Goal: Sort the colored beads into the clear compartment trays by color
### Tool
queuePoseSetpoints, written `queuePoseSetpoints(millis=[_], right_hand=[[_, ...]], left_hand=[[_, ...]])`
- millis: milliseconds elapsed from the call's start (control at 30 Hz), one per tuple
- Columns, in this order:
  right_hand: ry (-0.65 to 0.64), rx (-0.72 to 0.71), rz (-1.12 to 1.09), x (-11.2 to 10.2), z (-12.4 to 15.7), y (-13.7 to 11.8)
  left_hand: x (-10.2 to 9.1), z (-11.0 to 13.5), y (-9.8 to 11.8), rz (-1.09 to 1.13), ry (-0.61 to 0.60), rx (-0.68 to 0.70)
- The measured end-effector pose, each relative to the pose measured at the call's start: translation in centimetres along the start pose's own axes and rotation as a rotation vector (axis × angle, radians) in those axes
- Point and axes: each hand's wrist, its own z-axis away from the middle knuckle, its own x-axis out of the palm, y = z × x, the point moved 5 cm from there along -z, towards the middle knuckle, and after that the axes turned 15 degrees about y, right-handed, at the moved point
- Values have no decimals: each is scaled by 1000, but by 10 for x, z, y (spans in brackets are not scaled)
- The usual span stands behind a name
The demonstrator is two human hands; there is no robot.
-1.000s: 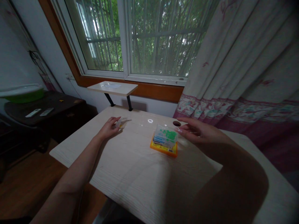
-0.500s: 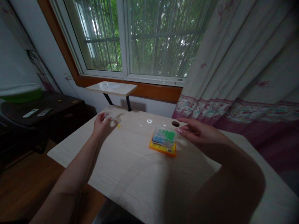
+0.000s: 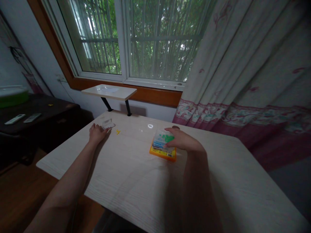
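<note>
My left hand (image 3: 97, 133) is low over the far left of the table, its fingers closed on the near edge of a clear plastic piece (image 3: 108, 124) that looks like a lid or wrapper. Just right of it lies a small yellow scrap (image 3: 118, 132). A clear plastic box (image 3: 159, 137) with green bits and a blue-and-white label rests on an orange-and-yellow case (image 3: 162, 154). Around the right side of the box, my right hand (image 3: 181, 139) is closed with thumb and fingers apart across it; part of the box is hidden behind the hand.
The pale wooden table (image 3: 126, 165) has a round hole (image 3: 176, 127) behind my right hand. A small raised shelf (image 3: 119, 93) stands at its back left. Two remotes (image 3: 15, 119) and a green tub (image 3: 13, 100) sit on a dark table at left. A curtain (image 3: 233, 111) hangs at right.
My right hand has moved from beside the clear box onto it and grips it. My left hand has lowered the clear plastic piece to the tabletop. The view has turned slightly right.
</note>
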Motion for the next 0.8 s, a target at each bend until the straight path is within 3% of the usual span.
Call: queuePoseSetpoints(millis=[67,133,200,267,400,467,533,600,700,733,767,800], right_hand=[[-15,37,14,4,-1,-1],[30,42,31,1,-2,-6],[100,-7,8,-5,-1,-18],[130,-98,-88,-8,1,-36],[60,-231,-292,3,5,-73],[39,-287,-277,14,4,-87],[30,-328,-208,26,3,-96],[1,-347,-136,36,2,-101],[-30,-354,-66,43,2,-106],[-29,-355,-54,43,3,-107],[-23,-359,-46,42,4,-109],[-19,-367,-42,40,5,-110]], left_hand=[[-9,5,24,-64,173,111],[-10,17,59,-66,234,314],[0,34,90,-13,134,427],[15,54,111,42,-45,475],[46,95,130,243,-432,533],[53,106,133,284,-519,584],[52,108,141,265,-511,656],[36,100,154,227,-384,684],[-27,83,177,295,19,472],[-50,84,183,408,-3,354],[-67,91,188,500,-184,224],[-80,106,190,514,-492,68]])
